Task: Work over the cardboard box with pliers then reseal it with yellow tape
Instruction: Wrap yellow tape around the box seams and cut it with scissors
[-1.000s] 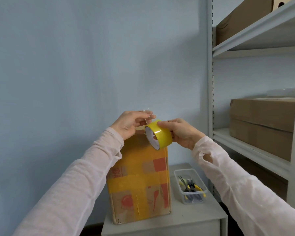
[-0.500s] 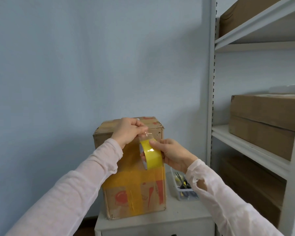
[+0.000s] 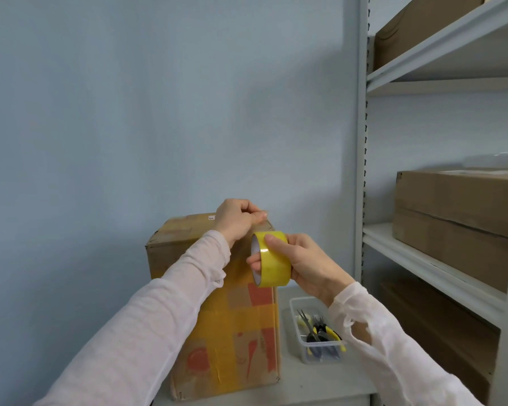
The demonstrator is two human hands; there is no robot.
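Glossy yellow tape roll; matt creased cardboard box; clear plastic tub.

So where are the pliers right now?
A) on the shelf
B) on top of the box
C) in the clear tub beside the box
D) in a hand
C: the pliers lie in the clear tub beside the cardboard box, while the right hand grips the yellow tape roll and the left hand pinches its loose end.
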